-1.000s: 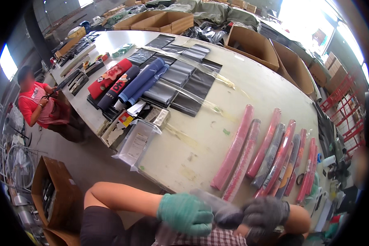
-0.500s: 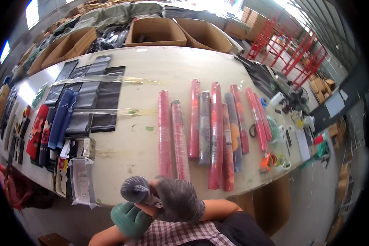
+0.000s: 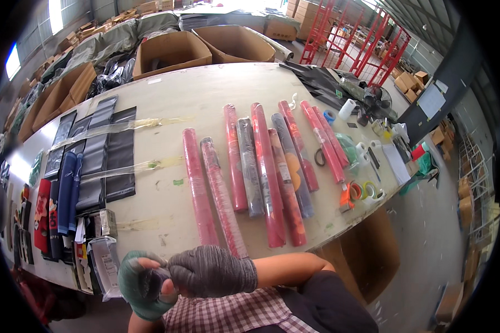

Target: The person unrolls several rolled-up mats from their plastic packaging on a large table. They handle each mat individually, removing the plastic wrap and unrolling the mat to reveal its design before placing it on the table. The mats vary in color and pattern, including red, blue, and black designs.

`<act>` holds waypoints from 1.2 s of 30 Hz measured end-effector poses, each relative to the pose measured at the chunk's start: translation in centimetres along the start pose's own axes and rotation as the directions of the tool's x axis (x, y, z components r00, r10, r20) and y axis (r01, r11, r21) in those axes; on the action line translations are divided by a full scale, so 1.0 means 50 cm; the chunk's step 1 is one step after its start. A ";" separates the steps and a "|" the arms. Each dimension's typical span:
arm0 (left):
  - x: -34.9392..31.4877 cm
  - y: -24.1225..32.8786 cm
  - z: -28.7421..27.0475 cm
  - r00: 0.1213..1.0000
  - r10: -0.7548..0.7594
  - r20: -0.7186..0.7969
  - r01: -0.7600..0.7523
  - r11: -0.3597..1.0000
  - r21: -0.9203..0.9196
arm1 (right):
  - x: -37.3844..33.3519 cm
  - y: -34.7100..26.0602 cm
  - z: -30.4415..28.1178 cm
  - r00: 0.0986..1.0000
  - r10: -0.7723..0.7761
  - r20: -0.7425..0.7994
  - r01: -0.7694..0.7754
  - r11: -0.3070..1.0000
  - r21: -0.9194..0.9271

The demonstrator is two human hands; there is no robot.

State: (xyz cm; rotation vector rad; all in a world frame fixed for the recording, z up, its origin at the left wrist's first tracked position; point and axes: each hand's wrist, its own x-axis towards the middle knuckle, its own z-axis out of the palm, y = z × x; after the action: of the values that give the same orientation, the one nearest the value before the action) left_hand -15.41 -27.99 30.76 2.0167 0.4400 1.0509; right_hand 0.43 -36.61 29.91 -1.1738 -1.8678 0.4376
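My left hand (image 3: 136, 286), in a green fingerless glove, is closed round the end of a dark roll (image 3: 152, 282) in clear plastic wrap. Its bare fingertips curl over the roll near the table's front edge. My right hand (image 3: 214, 271), in a dark grey glove, presses against the same roll from the right with its fingers curled; it hides most of the roll. Just beyond my hands lie a red wrapped roll (image 3: 197, 186) and a patterned red one (image 3: 222, 194). Further right are several more red rolls (image 3: 269, 183) and a dark grey roll (image 3: 250, 172).
Black plastic bags (image 3: 119, 155) lie taped down on the table (image 3: 161, 216). Blue rolls (image 3: 69, 191) and a small box (image 3: 105, 261) are at the left. Tape rolls (image 3: 366, 191), a fan (image 3: 377, 100) and scissors (image 3: 320, 157) lie right. Open cartons (image 3: 172, 53) stand behind.
My hands and the dark roll have shifted left and down. My left hand has come up round the roll's end, which was exposed before. The view has turned to the right.
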 end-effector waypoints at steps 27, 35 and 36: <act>0.062 -0.055 -0.024 0.871 0.006 0.492 0.323 0.748 -0.580 | 0.031 0.048 -0.029 0.890 0.213 -0.403 -0.156 0.973 0.171; 0.021 -0.097 0.086 0.854 0.510 0.104 -0.509 0.778 0.369 | 0.023 0.041 -0.082 0.930 -0.119 -0.347 0.055 0.980 -0.189; -0.004 -0.115 0.094 0.861 0.458 0.220 -0.508 0.769 0.389 | 0.019 0.060 -0.084 0.915 -0.117 -0.386 0.027 0.973 -0.229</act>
State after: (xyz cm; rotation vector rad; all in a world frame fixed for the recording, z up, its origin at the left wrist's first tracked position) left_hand -11.43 -26.90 24.60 2.6754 0.0827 1.2101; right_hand 5.32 -34.90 30.74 -1.2272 -1.6206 -0.0556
